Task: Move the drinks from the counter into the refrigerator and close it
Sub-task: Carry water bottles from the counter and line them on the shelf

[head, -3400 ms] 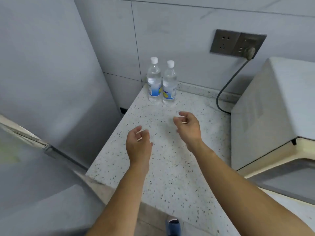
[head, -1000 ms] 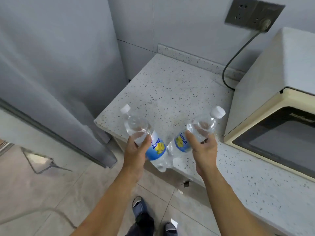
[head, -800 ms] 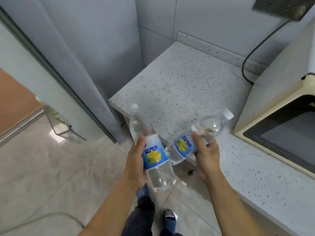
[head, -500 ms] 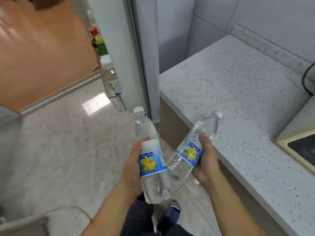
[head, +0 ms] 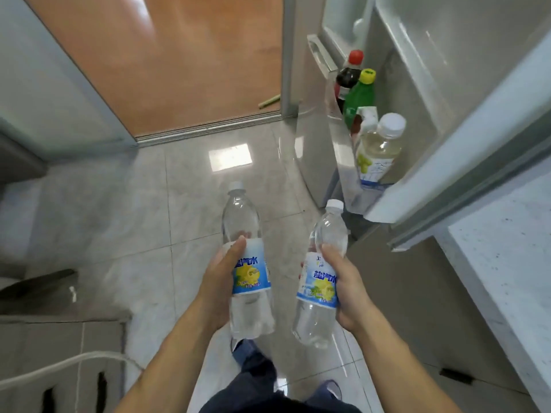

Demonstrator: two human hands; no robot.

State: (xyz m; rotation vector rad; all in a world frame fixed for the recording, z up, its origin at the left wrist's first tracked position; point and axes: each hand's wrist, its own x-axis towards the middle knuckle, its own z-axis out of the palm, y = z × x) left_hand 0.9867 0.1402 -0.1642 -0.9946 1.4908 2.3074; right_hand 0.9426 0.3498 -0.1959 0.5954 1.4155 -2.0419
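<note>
- The left hand grips a clear water bottle by its blue label, cap up, over the tiled floor.
- The right hand grips a second water bottle, tilted slightly right.
- Beyond them the refrigerator door stands open; its lower shelf holds a cola bottle, a green bottle and a pale drink bottle.
- The counter edge lies at right.
</note>
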